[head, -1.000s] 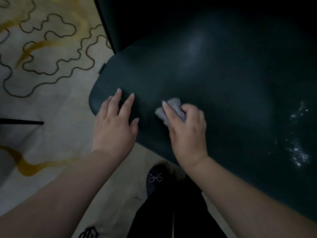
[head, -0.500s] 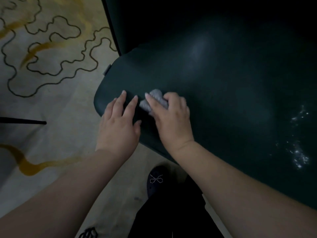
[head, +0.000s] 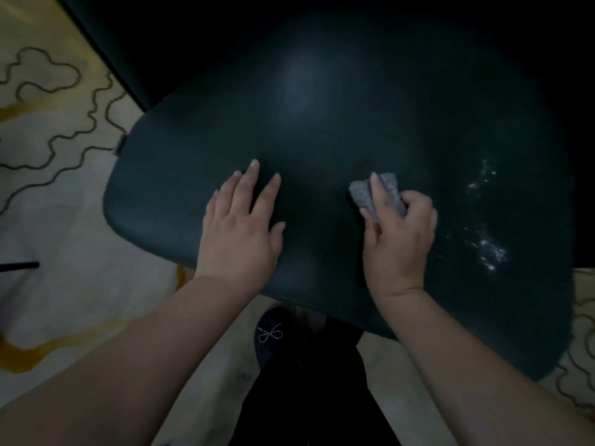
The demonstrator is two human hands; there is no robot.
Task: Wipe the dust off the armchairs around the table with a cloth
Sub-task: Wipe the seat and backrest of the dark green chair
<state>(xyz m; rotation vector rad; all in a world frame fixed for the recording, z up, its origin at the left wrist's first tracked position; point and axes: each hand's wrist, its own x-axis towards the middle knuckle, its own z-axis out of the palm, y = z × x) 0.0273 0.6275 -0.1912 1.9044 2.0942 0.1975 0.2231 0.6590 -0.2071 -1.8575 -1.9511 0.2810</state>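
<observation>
Wiping step in hand: armchair [head: 322, 156] seat, dark green, seen from above. Cloth [head: 360, 196], grey, bunched, lies on the seat near its middle, gripped by the right hand [head: 397, 236] with fingers curled round it. Left hand [head: 240, 233] rests flat on the seat, fingers spread, well apart from the cloth. Pale specks [head: 486, 233] lie just right of the cloth hand. Next move, by judgement: a pressed stroke rightward over those specks.

armchair [head: 322, 130] back lost in darkness, cloth [head: 362, 194] partly under right-hand fingers [head: 380, 194]
</observation>
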